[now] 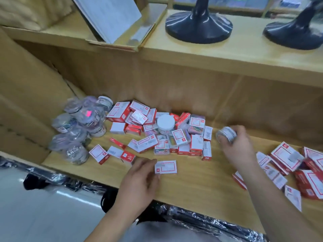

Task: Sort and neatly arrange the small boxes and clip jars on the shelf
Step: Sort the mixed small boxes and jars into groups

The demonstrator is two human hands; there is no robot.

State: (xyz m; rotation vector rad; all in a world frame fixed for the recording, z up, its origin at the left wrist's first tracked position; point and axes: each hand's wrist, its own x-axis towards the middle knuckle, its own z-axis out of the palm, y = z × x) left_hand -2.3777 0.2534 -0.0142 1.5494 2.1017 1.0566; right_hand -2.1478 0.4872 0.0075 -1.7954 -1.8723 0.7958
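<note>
**Sorting boxes and clip jars on the shelf**

Gripping a clip jar [226, 136] on its side, the right hand [239, 147] curls its fingers round it at 2 o'clock on the shelf [192, 182]. The left hand [139, 179], at 6 o'clock, pinches the left edge of a small box [166, 167] lying flat on the wood. At 12 o'clock a heap of boxes [148, 142] surrounds a white-lidded jar [165, 122]. Wrapped jars [78, 126] cluster at 9 o'clock, and scattered boxes [286, 157] lie at 4 o'clock.

Red-and-white small boxes [181, 138] are heaped on the shelf [192, 182], with a second heap [286, 158] at the right. Plastic-wrapped clip jars [78, 126] are piled at the left; a white-lidded jar [165, 121] is stood among the boxes.
</note>
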